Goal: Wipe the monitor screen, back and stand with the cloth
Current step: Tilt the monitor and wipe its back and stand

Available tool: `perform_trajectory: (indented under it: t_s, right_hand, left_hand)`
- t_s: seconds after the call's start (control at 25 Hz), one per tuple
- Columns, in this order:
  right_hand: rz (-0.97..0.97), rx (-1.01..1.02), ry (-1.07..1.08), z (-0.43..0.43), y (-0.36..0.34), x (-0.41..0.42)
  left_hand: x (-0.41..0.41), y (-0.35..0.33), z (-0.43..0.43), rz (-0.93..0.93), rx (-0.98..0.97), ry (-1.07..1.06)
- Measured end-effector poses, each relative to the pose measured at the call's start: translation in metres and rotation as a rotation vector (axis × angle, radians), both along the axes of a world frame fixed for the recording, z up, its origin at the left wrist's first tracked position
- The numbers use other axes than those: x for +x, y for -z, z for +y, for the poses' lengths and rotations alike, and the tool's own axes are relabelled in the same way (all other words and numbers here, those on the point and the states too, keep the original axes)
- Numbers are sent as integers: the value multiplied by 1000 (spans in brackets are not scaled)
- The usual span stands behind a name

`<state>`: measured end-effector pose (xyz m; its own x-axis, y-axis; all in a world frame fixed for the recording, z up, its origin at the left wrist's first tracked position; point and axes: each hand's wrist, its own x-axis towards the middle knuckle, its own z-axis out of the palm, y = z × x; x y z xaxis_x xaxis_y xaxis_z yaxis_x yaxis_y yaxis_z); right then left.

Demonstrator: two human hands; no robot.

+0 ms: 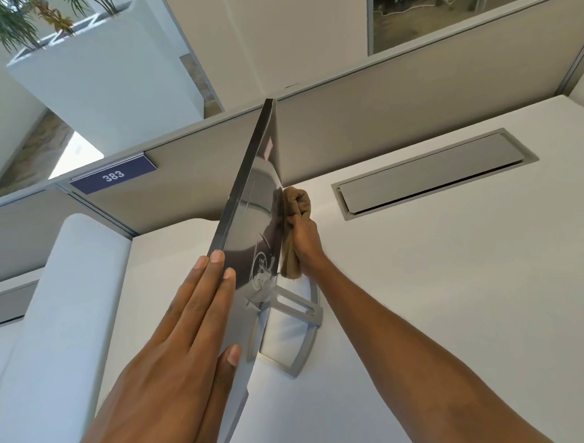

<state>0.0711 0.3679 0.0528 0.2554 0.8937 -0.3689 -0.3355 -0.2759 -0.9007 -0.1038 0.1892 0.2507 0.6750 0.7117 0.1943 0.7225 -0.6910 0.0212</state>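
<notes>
Cloth pressed to the back of the monitor

Monitor work is seen from above, the thin silver flat-panel monitor [257,219] viewed almost edge-on, with its glossy grey back turned toward the right. It stands on a brushed-metal, open-framed stand [299,325] that rests on the white desk surface [448,295], close to a grey fabric partition [372,124].

The right hand [303,238] reaches behind the panel, its fingers clenched around a bunched tan cloth [296,201]. The cloth touches the monitor's back, roughly midway along its length, and part of it hangs down below the fist toward the stand.

The left hand [181,343] lies flat against the screen side of the panel. Its fingers are released and stretched out, their tips curling just over the monitor's top edge, and the thumb rests on that same edge nearer the camera.

A long grey metal cable hatch [430,173] is set into the surface to the right, well apart from the stand. A blue sign reading 383 [113,175] is fixed to the partition on the left. Beyond the partition stands a white rectangular planter [100,69] with green plants.
</notes>
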Motion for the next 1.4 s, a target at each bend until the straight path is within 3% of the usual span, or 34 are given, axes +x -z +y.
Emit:
perform_trajectory:
  t_s: [0.16,0.32,0.4,0.48,0.6,0.68,0.76,0.84,0.88,1.2,1.32,1.4]
  right_hand:
    - [54,-62,-20,13,-16,8]
    - [73,55,-7,15,-29,29]
    - [-9,131,-56,10,-27,46]
    - [-240,204,-76,-1,-20,63]
    - [-799,405,-164,-28,11,87]
    - [-1232,434,-331,-46,55,95]
    - [-1458,346,-617,-63,97,89]
    - [-1457,353,-902,-74,123,80]
    - [-1442,356,-943,-73,126,77]
    - [-1401,572,-1106,-23,102,45]
    - [-1252,771,-1012,-13,83,28]
    - [-1197,773,-1022,-9,75,29]
  left_hand:
    - [1,1,-2,6,36,-5]
    - [-2,1,-3,33,27,-47]
    - [-6,1,-4,43,5,-66]
    - [-8,1,-5,45,-10,-84]
    - [-6,-3,-8,27,-30,-93]
    - [-3,-6,-10,12,-37,-91]
    - [-3,-7,-11,12,-43,-85]
    - [-4,-6,-11,37,-39,-72]
    - [-4,-5,-9,49,-36,-68]
    - [-8,2,-1,74,0,-26]
    - [-11,5,4,86,-6,-12]
    - [-12,5,4,84,-6,-17]
